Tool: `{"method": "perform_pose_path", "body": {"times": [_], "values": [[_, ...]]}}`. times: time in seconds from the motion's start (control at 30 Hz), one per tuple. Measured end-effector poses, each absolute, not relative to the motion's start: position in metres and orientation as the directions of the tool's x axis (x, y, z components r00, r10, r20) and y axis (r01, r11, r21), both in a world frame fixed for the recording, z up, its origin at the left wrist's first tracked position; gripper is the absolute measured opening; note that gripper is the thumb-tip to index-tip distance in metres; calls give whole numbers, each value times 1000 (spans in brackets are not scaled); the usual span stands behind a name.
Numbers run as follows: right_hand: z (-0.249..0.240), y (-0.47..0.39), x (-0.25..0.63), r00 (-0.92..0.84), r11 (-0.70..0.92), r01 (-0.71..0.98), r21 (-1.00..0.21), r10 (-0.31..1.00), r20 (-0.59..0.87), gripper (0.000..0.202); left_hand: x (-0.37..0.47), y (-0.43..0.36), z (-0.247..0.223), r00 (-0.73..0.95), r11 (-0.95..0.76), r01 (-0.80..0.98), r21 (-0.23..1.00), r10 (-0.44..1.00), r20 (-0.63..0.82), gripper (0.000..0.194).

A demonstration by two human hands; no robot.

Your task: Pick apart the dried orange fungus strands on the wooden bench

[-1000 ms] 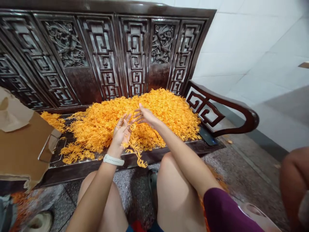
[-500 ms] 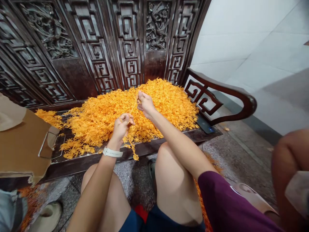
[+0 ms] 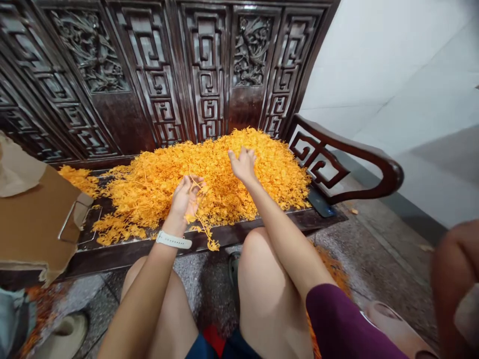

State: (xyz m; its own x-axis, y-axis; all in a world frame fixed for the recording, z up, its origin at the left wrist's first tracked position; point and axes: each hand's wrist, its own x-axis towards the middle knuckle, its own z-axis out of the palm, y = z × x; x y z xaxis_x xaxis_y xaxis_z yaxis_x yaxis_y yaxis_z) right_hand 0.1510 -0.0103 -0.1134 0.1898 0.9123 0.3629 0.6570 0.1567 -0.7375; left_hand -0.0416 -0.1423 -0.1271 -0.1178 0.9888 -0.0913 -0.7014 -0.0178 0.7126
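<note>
An orange stringy strand (image 3: 205, 229) with small leaf-like tufts hangs from my left hand (image 3: 186, 197). Its thin upper part lies across the loosely curled fingers, and the lower end dangles over the front edge of the bench. My right hand (image 3: 244, 163) is above the right part of a big heap of the same orange strands (image 3: 157, 174), thumb and fingers apart, with nothing visible in it. Whether its fingertips touch the heap I cannot tell. A pale watch band (image 3: 174, 240) is on my left wrist.
The heap lies on a dark carved wooden bench (image 3: 123, 117) with a curved armrest (image 3: 381, 172) at right. A phone (image 3: 321, 202) lies by the armrest. At left stands a cardboard box (image 3: 41, 214). Orange bits (image 3: 331, 264) litter the floor. Another person's leg (image 3: 454, 269) shows at far right.
My right hand has let go of the strand's upper end, moved right and opened over the heap. My left hand keeps the strand, its fingers looser. The view has shifted slightly.
</note>
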Motion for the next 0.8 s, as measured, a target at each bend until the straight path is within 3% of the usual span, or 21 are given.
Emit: {"method": "perform_pose_path", "body": {"times": [0.1,0.2,0.27,0.37,0.53,0.8], "values": [[-106,-20,141,58,247,693,-677,917,394,37,-41,-141,-126,-120,2,-757,654,983,-142,34],[-94,-33,134,-256,441,427,-789,896,362,47,-39,-140,-128,-172,-71,-752,655,981,-91,39],[-86,-45,128,-495,494,272,-826,808,320,49,-40,-138,-131,-217,-125,-744,657,974,-61,41],[-81,-62,119,-701,551,253,-796,671,242,42,-46,-135,-133,-268,-155,-733,662,961,-72,36],[-86,-65,109,-738,526,183,-831,632,237,35,-56,-134,-132,-307,-174,-728,663,948,-88,23],[-85,-57,105,-508,332,-62,-941,801,316,31,-46,-140,-130,-120,-34,-540,841,992,-37,49]]}}
